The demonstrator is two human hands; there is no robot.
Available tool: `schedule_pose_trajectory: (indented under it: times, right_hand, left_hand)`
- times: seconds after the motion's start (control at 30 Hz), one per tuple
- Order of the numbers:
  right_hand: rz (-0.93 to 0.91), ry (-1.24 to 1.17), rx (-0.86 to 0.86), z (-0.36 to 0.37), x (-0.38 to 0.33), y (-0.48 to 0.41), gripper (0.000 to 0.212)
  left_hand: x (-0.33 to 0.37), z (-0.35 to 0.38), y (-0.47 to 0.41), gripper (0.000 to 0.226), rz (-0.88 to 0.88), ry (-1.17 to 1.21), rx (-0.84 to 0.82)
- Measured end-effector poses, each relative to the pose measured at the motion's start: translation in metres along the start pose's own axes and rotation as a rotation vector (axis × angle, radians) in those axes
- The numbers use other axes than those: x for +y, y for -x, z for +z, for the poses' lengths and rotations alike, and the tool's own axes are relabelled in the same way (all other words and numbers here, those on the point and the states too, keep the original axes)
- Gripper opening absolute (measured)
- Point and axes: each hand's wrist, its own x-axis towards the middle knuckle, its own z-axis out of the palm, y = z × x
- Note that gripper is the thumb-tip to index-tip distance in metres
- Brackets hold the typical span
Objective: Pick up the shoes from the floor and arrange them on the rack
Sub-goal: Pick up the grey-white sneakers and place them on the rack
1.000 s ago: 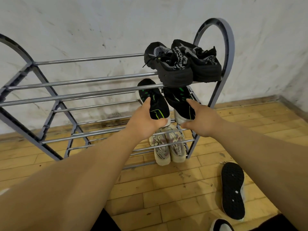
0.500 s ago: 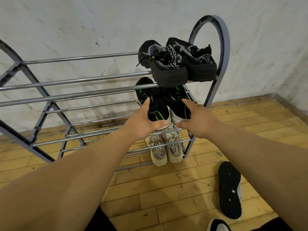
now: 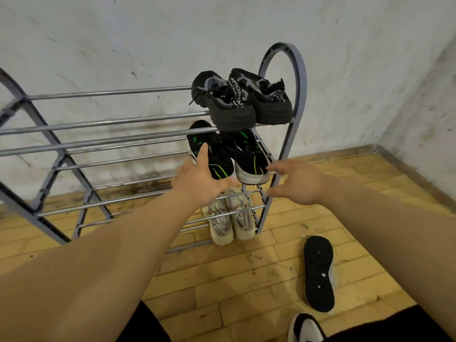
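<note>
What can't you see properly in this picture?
Head view:
- Rack: left end cut off by the picture's edge.
- Floor shoe: sole up, its top hidden underneath.
- White shoe: cut off by the bottom edge.
- Beige shoes: far ends hidden behind the left hand.

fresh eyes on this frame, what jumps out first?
The left hand and right hand, both open, reach at the black-and-green shoes on the second shelf of the rack. Above them a dark pair sits at the right end of the top shelf, with a beige pair on the lowest. One black-soled shoe lies sole-up on the wooden floor to the right.
</note>
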Motion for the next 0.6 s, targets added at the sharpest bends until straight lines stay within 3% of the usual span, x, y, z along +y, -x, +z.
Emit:
schedule_pose_trajectory:
  times: [0.1, 0.2, 0.37, 0.5, 0.6]
  right_hand:
    - [0.108, 0.092, -0.243, -0.008, 0.017, 0.023, 0.077]
    - [0.240, 0.084, -0.390, -0.010, 0.045, 0.041, 0.081]
    - [0.362, -0.025, -0.423, -0.012, 0.082, 0.055, 0.081]
    - [0.401, 0.022, -0.455, 0.001, 0.122, 0.066, 0.085]
    - [0.485, -0.084, -0.459, 0.033, 0.168, 0.078, 0.084]
  left_hand:
    - [0.020, -0.005, 0.031, 0.112, 0.045, -0.095, 0.077]
    - [0.038, 0.003, 0.062, 0.098, 0.193, -0.074, -0.048]
    - [0.063, 0.043, 0.085, 0.096, 0.287, 0.008, -0.381]
    - [0.082, 0.095, 0.080, 0.103, 0.262, -0.013, -0.539]
    - [0.084, 0.145, 0.073, 0.105, 0.224, -0.018, -0.623]
